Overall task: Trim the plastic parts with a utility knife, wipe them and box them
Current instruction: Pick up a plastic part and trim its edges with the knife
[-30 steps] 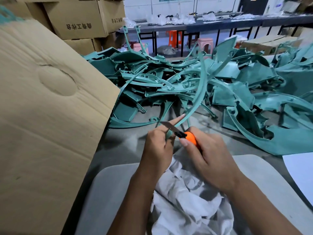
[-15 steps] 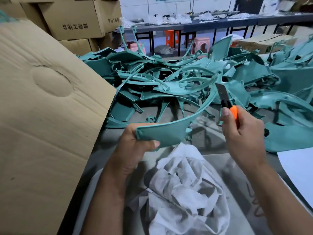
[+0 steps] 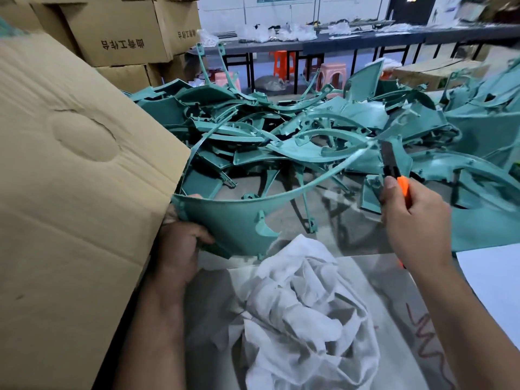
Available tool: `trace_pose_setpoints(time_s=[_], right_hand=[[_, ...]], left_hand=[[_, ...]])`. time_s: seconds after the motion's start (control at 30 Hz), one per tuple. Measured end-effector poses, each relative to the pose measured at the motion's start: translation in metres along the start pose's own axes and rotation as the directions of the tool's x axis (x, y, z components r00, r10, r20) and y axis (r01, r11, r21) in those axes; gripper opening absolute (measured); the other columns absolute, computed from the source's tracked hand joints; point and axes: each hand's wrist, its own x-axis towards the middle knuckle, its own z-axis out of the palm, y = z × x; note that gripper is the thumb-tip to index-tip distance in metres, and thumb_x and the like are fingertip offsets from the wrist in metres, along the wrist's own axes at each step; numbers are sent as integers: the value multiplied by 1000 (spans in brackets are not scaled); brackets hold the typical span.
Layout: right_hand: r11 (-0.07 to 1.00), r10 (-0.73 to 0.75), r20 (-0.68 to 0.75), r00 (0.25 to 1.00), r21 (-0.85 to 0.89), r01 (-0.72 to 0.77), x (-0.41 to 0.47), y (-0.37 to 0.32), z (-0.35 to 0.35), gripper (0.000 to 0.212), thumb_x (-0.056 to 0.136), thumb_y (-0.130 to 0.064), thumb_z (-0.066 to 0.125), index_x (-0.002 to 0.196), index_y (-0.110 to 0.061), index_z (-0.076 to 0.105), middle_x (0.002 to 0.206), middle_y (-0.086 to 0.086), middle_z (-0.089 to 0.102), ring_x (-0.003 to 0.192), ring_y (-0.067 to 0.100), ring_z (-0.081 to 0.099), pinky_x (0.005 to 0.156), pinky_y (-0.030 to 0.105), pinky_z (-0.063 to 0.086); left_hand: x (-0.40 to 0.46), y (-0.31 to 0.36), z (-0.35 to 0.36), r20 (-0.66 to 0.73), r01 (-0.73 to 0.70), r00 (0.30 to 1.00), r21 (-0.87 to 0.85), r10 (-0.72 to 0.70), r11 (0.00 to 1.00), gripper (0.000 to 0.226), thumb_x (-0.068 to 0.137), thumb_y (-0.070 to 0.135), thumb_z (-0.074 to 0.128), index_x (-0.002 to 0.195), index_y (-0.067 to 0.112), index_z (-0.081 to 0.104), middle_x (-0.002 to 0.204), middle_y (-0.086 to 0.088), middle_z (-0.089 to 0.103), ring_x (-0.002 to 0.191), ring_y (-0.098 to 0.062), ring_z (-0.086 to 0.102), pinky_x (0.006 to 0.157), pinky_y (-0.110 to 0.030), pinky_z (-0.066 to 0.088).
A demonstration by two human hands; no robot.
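Observation:
My left hand grips the wide end of a long curved teal plastic part, held above the table's near edge. Its thin arm sweeps up to the right. My right hand holds an orange utility knife with the blade out, pointing up and set against that thin arm. A crumpled white cloth lies below both hands on a grey board. A big cardboard box flap stands at my left, hiding part of my left hand.
A heap of teal plastic parts covers the table behind my hands and to the right. Stacked cardboard boxes stand at the back left. A white sheet lies at the right edge. Stools and long benches are farther back.
My left hand has carried the part's wide end to the left, toward the box flap. The knife has gone from my left hand's fingers up to the thin arm on the right.

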Motion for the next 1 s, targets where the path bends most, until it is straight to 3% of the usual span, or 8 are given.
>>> trace_pose_setpoints(time_s=[0.2,0.3,0.37,0.43,0.53,0.7,0.9,1.0], right_hand=[[968,200,-13,980,157,-196,1,0,1,55,100,-54,46,79,-5,59,65,14,64,59,39,57,64,61,54],[994,54,-52,997,99,-49,-3,-1,2,55,105,-51,45,76,-5,55,66,19,60,62,43,56,62,56,51],[990,-86,-45,995,106,90,-12,-11,7,47,108,-42,49,75,-10,55,62,14,58,55,27,55,53,39,50],[971,-192,48,980,155,182,-24,-24,15,30,108,-29,52,80,-19,54,60,1,56,51,15,55,42,15,40],[956,-281,170,945,136,260,-39,-35,27,17,107,-22,53,90,-23,54,62,-8,54,53,12,56,45,19,42],[953,-301,235,924,35,301,-46,-36,34,19,106,-19,56,93,-31,49,63,-13,47,58,9,48,55,18,28],[922,-384,265,884,68,380,-58,-49,39,20,108,-28,52,89,-24,50,62,-13,46,64,13,52,55,12,35],[892,-452,315,835,179,415,-66,-55,41,23,109,-34,47,90,-21,51,64,-11,49,57,12,49,55,24,37]], left_hand=[[4,-7,10,-149,111,980,-119,-128,987,48,56,-7,41,94,11,63,87,-5,70,76,-24,63,67,-30,50],[6,-11,10,-170,182,964,-131,-203,975,39,53,11,49,89,16,63,91,-8,67,81,-25,60,72,-33,48],[5,-11,13,-196,173,961,-117,-193,978,38,55,17,51,92,15,61,92,-11,63,82,-25,57,75,-37,43],[4,-13,16,-203,76,976,-36,-82,996,29,60,16,51,87,13,59,84,-11,58,75,-21,52,70,-34,41],[-2,-16,22,-114,-120,985,100,132,988,12,71,10,49,73,10,60,71,-2,60,64,-15,54,57,-24,46],[-8,-18,33,-86,-328,929,269,361,906,5,72,6,44,68,4,47,61,4,49,58,-13,43,49,-26,41],[-19,-15,41,-38,-475,759,651,650,592,16,71,8,46,71,-7,53,59,-15,48,56,-30,42,52,-36,36],[-27,-12,52,97,-571,686,686,721,450,19,69,3,47,63,14,32,56,4,25,54,-20,23,49,-24,23]])
